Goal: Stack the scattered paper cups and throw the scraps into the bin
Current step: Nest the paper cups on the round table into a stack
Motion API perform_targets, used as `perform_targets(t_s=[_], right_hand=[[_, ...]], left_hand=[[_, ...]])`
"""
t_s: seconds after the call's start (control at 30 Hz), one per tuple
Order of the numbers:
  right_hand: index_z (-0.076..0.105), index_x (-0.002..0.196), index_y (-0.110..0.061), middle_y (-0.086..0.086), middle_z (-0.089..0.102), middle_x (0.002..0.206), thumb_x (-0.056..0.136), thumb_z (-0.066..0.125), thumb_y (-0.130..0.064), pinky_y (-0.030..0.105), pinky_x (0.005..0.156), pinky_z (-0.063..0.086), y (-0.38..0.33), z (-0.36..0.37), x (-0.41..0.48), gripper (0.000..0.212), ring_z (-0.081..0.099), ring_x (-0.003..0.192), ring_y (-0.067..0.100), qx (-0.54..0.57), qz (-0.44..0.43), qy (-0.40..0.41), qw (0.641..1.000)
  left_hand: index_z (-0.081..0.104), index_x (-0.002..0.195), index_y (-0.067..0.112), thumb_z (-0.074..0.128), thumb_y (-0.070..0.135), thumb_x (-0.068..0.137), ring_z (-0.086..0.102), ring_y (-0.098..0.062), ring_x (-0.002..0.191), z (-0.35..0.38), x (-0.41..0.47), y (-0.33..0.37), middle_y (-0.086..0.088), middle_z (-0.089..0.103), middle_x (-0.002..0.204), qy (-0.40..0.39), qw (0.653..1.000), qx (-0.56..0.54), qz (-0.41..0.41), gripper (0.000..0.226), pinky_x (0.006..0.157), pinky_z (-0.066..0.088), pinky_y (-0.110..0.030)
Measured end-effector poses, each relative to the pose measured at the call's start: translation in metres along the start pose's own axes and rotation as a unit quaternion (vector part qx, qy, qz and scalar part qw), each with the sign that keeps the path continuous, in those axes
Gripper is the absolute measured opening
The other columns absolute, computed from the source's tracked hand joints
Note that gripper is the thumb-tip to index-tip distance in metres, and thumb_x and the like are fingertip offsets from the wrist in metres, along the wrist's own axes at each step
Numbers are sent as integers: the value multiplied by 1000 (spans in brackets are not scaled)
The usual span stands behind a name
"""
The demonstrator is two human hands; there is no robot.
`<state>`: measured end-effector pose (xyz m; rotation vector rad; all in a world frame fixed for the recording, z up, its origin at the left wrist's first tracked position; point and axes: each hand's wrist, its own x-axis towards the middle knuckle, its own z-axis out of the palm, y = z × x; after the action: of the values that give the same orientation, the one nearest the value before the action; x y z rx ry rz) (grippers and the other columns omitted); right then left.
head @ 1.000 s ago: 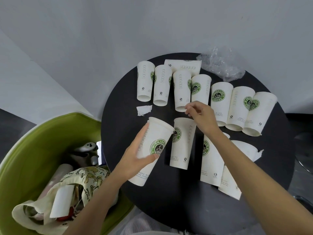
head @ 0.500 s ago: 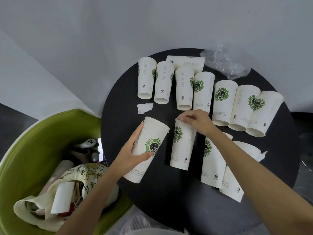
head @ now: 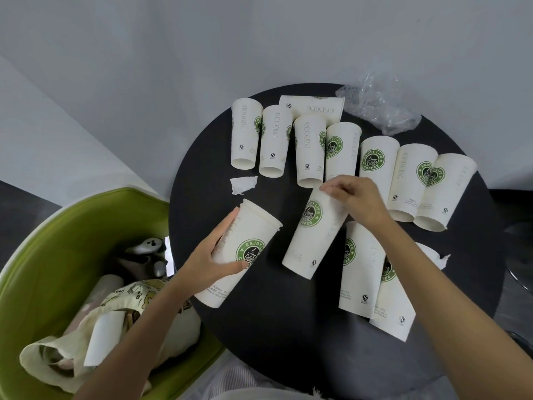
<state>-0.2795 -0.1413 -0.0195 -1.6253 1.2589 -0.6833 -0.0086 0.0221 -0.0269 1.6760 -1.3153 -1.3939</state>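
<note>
Stacking step, just begun: gripping 1 paper cup [head: 248, 235] at 8 o'clock on the desk [head: 288, 342] with the left hand [head: 207, 261] curled round it, pinching the far end of a 2nd cup [head: 313, 238] near the middle with the right hand [head: 356, 199]. Next, probably lift the 2nd cup and slide its bottom straight into the 1st cup's open mouth.
</note>
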Motion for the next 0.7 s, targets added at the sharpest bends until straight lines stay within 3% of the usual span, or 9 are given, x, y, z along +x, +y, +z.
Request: perform_targets(t_s=[0.13, 0.4, 0.53, 0.7], right_hand=[[69, 79, -31, -19, 69, 79, 87, 64, -7, 19, 82, 44, -10, -25, -4, 26, 59, 81, 2, 38, -28, 98, 994], [70, 96, -11, -10, 67, 87, 90, 59, -5, 10, 79, 41, -24, -27, -14, 14, 58, 80, -9, 90, -58, 238, 965], [69, 95, -11, -9, 66, 87, 90, 58, -3, 11, 79, 41, -28, -9, -16, 15, 57, 81, -7, 110, -64, 223, 966], [69, 89, -18, -22, 68, 79, 89, 59, -3, 10, 78, 42, -30, 12, -23, 19, 58, 80, -6, 120, -64, 175, 975]], left_hand=[[24, 143, 48, 77, 0, 80, 47, 13, 123, -5, -4, 2, 52, 38, 131, -18, 1000, 15, 9, 95, 92, 46, -9], [23, 150, 41, 78, 4, 80, 45, 12, 126, 1, -11, 3, 47, 37, 137, -64, 998, 20, 18, 96, 91, 45, -9], [23, 151, 40, 78, 5, 81, 47, 6, 128, 5, -13, 6, 35, 38, 144, -83, 996, 6, 17, 96, 93, 47, -12], [25, 148, 42, 77, 6, 81, 52, 6, 123, 11, -15, 11, 30, 43, 142, -84, 996, -20, 14, 92, 90, 48, -11]])
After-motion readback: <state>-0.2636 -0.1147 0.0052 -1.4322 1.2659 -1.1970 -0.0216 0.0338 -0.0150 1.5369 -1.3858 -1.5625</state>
